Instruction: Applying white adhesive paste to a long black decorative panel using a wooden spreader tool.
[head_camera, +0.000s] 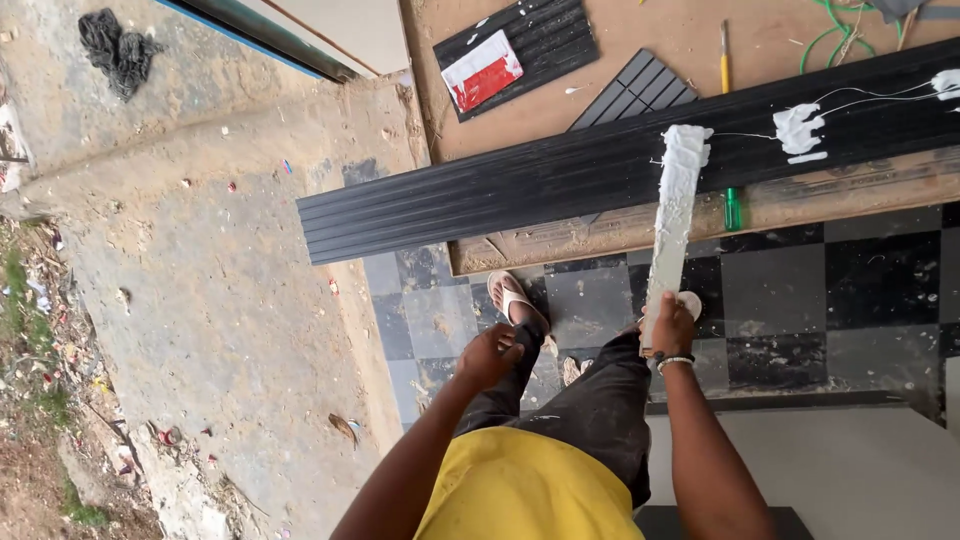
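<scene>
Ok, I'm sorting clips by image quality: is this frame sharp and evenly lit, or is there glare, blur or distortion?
Head view: soft, even daylight with no hard shadows; the white paste on the black ribbed panel is bright, nearly washed out; the right hand and the paste-coated stick look sharp, no motion blur; the view is tilted, and edges bend slightly like a wide lens.

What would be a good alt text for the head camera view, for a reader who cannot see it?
A person's right hand holds a flat stick loaded with white paste against a long black ribbed panel lying on a wooden table. The left hand, closed and empty, hangs near the knee above a checkered tile floor.
</scene>
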